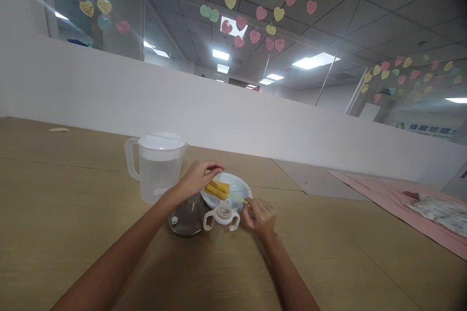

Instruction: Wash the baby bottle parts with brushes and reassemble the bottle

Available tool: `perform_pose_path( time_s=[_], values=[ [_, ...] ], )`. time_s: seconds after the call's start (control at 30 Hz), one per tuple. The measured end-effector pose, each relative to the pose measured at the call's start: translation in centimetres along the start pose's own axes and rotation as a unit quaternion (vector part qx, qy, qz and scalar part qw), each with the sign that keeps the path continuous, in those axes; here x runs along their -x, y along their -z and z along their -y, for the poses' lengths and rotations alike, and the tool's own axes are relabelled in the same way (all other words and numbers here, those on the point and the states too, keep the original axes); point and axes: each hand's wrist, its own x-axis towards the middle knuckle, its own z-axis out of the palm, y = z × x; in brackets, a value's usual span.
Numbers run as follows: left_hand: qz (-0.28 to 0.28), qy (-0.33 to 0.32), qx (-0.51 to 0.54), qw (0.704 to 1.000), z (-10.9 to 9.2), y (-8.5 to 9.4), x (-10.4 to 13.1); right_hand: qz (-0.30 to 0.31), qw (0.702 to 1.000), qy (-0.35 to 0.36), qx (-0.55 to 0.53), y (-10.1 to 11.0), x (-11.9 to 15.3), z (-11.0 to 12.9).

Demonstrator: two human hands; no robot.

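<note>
My right hand (pixel 263 216) is closed on the thin yellow-green handle of a bottle brush (pixel 218 190) with a yellow sponge head. My left hand (pixel 200 175) is closed, its fingertips around a small clear piece (pixel 218 178) against the sponge; its exact kind is hard to make out. Both hands are over a white bowl (pixel 243 187). In front of the bowl stands an uncapped clear baby bottle (pixel 219 227) with a white two-handled collar. Beneath my left forearm is a dark see-through vessel (pixel 186 223), partly hidden.
A lidded, translucent pitcher (pixel 160 170) with liquid stands left of the bowl. At the far right a pink cloth (pixel 397 204) bears a patterned fabric (pixel 443 211). A low white wall (pixel 219 112) topped with glass runs behind the tan table (pixel 328 262).
</note>
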Motion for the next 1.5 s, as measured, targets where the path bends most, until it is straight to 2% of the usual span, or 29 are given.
perform_pose_path(
  time_s=[0.2,0.37,0.43,0.53,0.63,0.73,0.87,1.13,1.33,1.5],
  values=[
    [-0.069,0.012,-0.042,0.997,0.7,0.8,-0.4,-0.010,0.999,-0.024,0.026,0.2,-0.1,-0.3],
    [-0.084,0.010,-0.075,0.994,1.0,2.4,-0.6,0.002,0.996,-0.087,0.010,-0.3,0.1,-0.6],
    [-0.054,0.013,-0.089,0.994,1.3,3.0,-0.5,0.006,0.990,-0.137,0.015,-0.6,0.2,-0.8],
    [0.069,0.026,-0.109,0.991,2.0,3.2,-0.1,0.020,0.981,-0.187,0.038,-1.0,0.4,-1.3],
    [0.196,0.054,-0.155,0.967,2.9,2.5,0.5,0.039,0.981,-0.182,0.058,-1.1,0.5,-1.6],
    [0.254,0.084,-0.218,0.939,3.6,1.5,1.1,0.058,0.984,-0.156,0.062,-1.1,0.5,-1.9],
    [0.274,0.086,-0.278,0.917,4.1,0.7,1.5,0.066,0.987,-0.132,0.056,-1.0,0.4,-2.2],
    [0.295,0.117,-0.303,0.899,5.0,0.0,1.6,0.055,0.987,-0.139,0.066,-0.5,0.0,-2.4],
    [0.286,0.125,-0.317,0.895,5.3,0.2,1.6,0.058,0.984,-0.140,0.094,-0.7,0.3,-2.5],
    [0.262,0.110,-0.316,0.905,4.4,0.7,1.3,0.073,0.981,-0.141,0.113,-0.5,0.1,-2.2]
  ],
)
